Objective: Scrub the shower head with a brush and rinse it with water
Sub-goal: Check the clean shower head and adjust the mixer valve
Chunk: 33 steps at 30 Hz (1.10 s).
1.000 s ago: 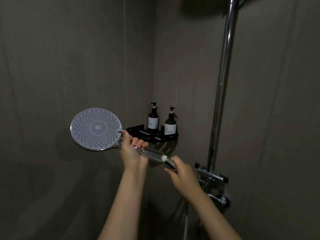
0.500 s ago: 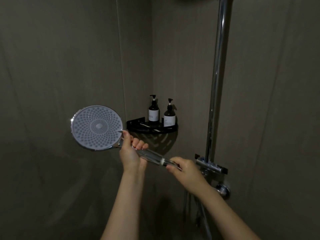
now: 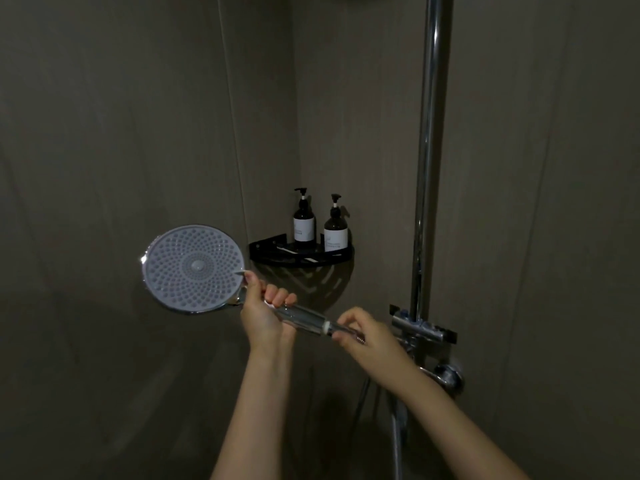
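A round hand shower head (image 3: 194,268) with a grey nozzle face points toward me at centre left. Its clear handle (image 3: 304,317) runs down to the right. My left hand (image 3: 265,311) grips the handle just below the head, thumb tip touching the rim of the face. My right hand (image 3: 367,336) pinches the chrome end of the handle where the hose joins. No brush is in view.
A black corner shelf (image 3: 332,259) holds two dark pump bottles (image 3: 304,221) behind the hands. A chrome riser pipe (image 3: 427,161) stands at the right with the mixer valve (image 3: 424,329) below it. Dark tiled walls enclose the corner.
The view has shifted slightly. My right hand has slid up the handle's end, its fingers now pinching the chrome joint. The shower head and left hand stay about the same.
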Available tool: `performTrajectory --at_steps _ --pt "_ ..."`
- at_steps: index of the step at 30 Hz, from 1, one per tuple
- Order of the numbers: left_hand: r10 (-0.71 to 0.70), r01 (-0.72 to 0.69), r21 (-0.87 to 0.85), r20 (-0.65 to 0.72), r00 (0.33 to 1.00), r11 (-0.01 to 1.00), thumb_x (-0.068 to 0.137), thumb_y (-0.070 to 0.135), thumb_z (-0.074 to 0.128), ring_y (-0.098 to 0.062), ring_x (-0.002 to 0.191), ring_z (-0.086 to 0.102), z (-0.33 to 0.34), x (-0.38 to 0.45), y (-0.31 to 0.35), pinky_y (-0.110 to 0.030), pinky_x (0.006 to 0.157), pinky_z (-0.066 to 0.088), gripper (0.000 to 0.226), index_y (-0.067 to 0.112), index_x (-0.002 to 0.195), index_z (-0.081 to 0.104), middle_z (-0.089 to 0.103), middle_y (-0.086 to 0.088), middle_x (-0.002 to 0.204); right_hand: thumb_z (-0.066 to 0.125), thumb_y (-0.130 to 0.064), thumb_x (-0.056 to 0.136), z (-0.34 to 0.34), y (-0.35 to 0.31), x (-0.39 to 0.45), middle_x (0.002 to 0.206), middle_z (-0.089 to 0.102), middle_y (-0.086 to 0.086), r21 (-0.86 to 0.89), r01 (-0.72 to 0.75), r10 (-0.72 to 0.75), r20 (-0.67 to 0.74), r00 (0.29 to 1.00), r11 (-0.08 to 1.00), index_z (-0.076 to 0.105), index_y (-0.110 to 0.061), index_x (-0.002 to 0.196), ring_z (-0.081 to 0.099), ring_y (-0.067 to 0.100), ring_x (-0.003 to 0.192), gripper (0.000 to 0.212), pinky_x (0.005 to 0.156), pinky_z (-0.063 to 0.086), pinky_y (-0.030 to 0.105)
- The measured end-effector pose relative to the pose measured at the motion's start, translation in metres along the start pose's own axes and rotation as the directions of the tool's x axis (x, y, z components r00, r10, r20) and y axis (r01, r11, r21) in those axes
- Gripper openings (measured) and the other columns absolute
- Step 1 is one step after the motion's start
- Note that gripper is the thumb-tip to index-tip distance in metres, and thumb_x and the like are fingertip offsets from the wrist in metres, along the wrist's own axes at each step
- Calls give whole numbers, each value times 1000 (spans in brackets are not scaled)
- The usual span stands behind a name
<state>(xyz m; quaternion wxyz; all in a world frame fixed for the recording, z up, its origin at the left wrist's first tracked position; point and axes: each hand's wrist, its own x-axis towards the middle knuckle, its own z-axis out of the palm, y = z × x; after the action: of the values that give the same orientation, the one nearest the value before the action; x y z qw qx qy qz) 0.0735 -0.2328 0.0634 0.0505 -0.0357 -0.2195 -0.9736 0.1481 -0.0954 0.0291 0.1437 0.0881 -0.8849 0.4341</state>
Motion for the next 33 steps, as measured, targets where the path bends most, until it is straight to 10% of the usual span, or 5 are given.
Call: performTrajectory --at_steps 8,13,27,33 --pt "-30 29 -25 -12 999 999 94 37 49 -3 31 26 -5 6 -12 -14 35 26 39 22 60 36 27 9 38 41 -30 98 1 12 6 68 51 -7 -61 -17 17 -1 1000 998 53 -24 75 47 5 62 26 63 38 26" --pt "-29 29 -32 -10 1000 999 95 36 47 -3 31 26 -3 9 -12 -14 35 26 39 22 60 36 27 9 38 56 -26 91 0 16 3 78 56 -11 -6 38 -38 2 999 999 46 -32 92 54 -2 70 12 61 39 12" --pt "-58 58 -49 0 998 997 94 38 47 -3 30 27 -1 9 -18 -14 36 27 42 22 58 33 27 9 36 47 -29 95 -8 14 1 73 55 2 35 46 -41 -115 993 998 58 -13 86 56 19 70 21 68 48 37" --pt "-55 56 -51 8 998 997 93 39 49 -3 32 27 -2 10 -18 -15 38 27 41 22 58 34 28 9 38 55 -27 91 -7 15 0 78 55 -10 -23 61 -63 -69 996 998 52 -26 88 55 4 71 4 69 46 21"
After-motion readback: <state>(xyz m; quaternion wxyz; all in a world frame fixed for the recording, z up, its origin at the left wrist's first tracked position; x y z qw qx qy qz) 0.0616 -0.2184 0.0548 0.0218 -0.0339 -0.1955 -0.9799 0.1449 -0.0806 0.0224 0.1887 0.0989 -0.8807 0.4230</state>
